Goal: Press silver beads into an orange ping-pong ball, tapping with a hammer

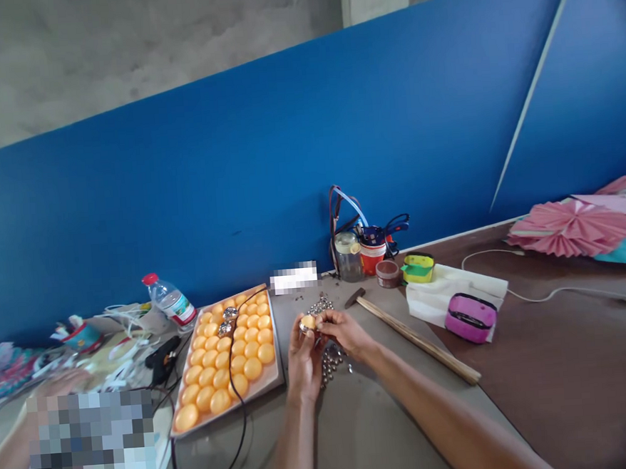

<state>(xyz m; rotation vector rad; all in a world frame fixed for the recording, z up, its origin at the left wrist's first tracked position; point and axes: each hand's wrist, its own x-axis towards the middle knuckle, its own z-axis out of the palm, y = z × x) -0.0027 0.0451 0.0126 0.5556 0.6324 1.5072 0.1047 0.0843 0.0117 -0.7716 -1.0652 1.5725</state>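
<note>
My left hand [303,360] is closed around a small orange ball [308,323] with a shiny silver edge on its lower left. At the ball's right side are the pinched fingers of my right hand [342,329]; anything between the fingertips is too small to make out. Loose silver gems [331,365] lie scattered under and behind both hands. To the left, a shallow tray [277,358] holds rows of similar orange balls [252,369]. Two silver-covered balls [226,329] rest among them near the back.
A hammer [417,337] lies right of my hands. Behind stand a glass jar [349,259] and a brown tub [388,275]. A purple container [471,318] sits on white paper. A black cable [244,418] crosses the tray. Left are a bottle [173,305], a glue gun [164,359] and another person's arm.
</note>
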